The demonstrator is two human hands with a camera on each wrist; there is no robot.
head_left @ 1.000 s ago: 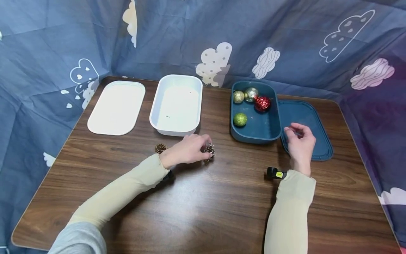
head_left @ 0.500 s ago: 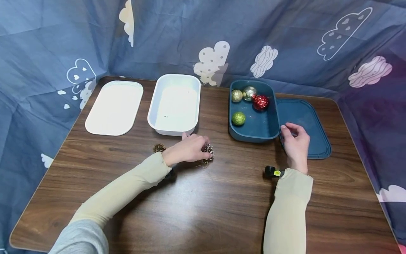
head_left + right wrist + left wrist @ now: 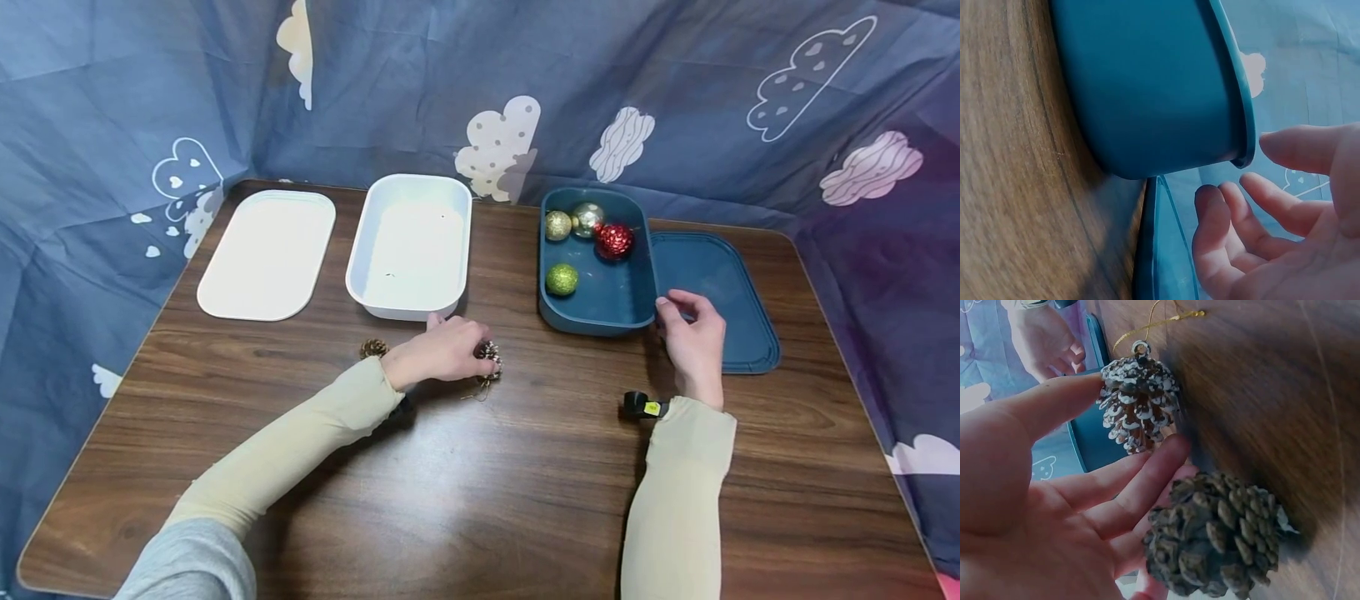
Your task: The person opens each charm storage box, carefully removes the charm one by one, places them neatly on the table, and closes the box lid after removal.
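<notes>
The left hand (image 3: 441, 352), I saw, pinched the frosted pinecone (image 3: 1136, 394); the right hand (image 3: 693, 343) held nothing, fingers parted. Uneven cone texture, I judged, could loosen that pinch.

Cream sleeves (image 3: 677, 500), grey upper sleeve (image 3: 197, 562)

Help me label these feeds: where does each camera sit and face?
Head: on the head, facing forward and down at the table and blue box; left hand, right hand and sleeves show.
Left wrist: on that wrist, facing a frosted pinecone and brown pinecone; left hand near, right hand beyond.
Right wrist: on that wrist, facing the blue box's outside; right hand shows.
Shared by head and left wrist: both hands, both pinecones.
</notes>
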